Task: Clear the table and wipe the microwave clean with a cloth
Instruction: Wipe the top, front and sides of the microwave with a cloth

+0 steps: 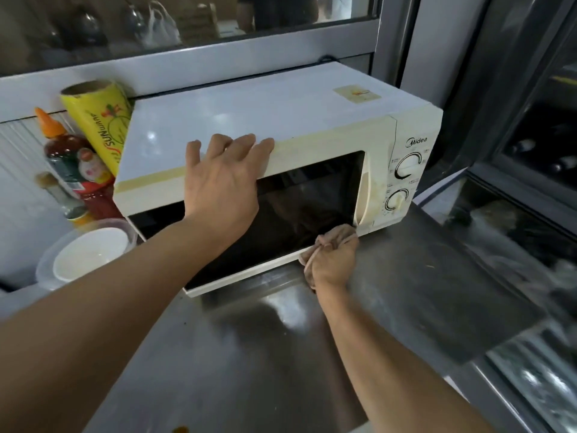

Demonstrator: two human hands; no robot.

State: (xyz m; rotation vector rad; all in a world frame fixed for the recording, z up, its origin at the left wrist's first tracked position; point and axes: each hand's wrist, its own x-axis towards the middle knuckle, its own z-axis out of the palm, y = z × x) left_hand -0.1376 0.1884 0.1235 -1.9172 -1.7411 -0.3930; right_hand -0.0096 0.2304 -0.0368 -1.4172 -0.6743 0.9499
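Both our forearms reach over the steel table (406, 292); our right hand (334, 260) is curled tight round a soft, bunched cloth (338, 234), pressing it to the near right corner of the door of the microwave (281, 101); our left hand (221, 182) lies open and flat on its top front edge, likely steadying the boxy, rigid oven; the limp cloth seems best held balled.

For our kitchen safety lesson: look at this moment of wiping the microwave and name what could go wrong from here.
1. The microwave sits skewed, its front corner near the bowl and bottles; a push from the left hand might knock them.
2. The right hand works the cloth at the door's lower corner; fingers could catch there.
3. The cloth looks soiled and may smear grime.
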